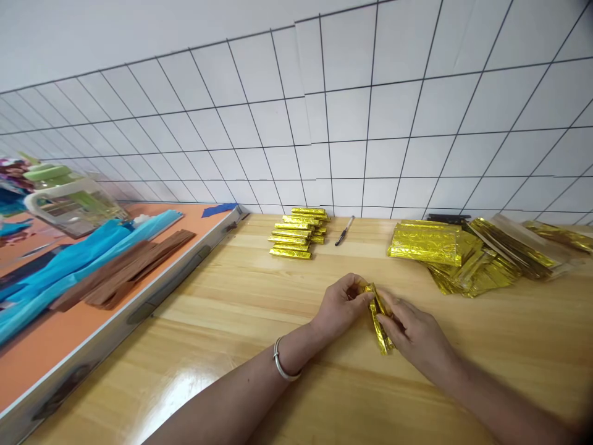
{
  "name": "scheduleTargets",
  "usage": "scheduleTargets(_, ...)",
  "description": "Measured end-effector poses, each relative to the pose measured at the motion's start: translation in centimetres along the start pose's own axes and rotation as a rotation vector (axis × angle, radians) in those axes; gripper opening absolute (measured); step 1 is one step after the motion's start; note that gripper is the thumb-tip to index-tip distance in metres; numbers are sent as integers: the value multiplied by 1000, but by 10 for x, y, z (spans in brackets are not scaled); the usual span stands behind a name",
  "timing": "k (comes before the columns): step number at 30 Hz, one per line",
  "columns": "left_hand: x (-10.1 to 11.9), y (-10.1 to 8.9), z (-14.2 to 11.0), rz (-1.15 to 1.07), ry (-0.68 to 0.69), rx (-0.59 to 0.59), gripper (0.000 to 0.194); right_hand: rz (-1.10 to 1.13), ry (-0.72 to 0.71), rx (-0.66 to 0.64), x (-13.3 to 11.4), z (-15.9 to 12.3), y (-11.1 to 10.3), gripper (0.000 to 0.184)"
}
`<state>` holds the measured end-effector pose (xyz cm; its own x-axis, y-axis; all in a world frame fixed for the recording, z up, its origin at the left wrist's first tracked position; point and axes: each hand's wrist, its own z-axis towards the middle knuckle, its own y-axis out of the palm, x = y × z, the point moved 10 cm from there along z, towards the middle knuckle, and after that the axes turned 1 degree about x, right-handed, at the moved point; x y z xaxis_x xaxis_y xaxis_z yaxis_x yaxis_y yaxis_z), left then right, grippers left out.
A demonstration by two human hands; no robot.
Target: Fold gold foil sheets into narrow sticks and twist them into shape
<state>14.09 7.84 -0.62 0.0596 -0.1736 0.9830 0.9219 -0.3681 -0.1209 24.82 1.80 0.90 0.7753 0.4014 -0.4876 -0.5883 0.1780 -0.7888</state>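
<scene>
Between my two hands is a narrow folded strip of gold foil paper (380, 330), held just above or on the wooden table. My left hand (343, 306) pinches its upper end, thumb on top. My right hand (410, 330) grips the strip along its right side, with the thumb pressed against the fold; some of its fingers are hidden behind the foil. Beyond my left hand lies a stack of similar folded gold strips (291, 235). Flat gold foil sheets (425, 243) lie in a pile beyond my right hand.
A pen (344, 232) lies near the tiled wall (347, 117). More foil in a clear wrapper (523, 247) sits at the right. On the left, an orange surface with a raised edge (139, 309) bears blue crepe paper (92, 253), brown paper strips (134, 272) and a clear green-lidded jug (74, 198).
</scene>
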Motion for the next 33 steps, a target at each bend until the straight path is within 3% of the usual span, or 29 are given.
scheduleTargets(15,-9,-5,0,66,-24,46,14,-5,-56,47,-7,-1,-1,43)
scheduleTargets(19,-8,-5,1,-47,-44,37,19,8,-44,29,-7,0,-2,44)
scheduleTargets(26,-10,9,3,-351,-117,-103,35,-7,-33,55,-4,0,-6,43)
scheduleTargets(33,-14,6,4,-384,-137,-60,32,-27,-57,39,-7,1,-6,40)
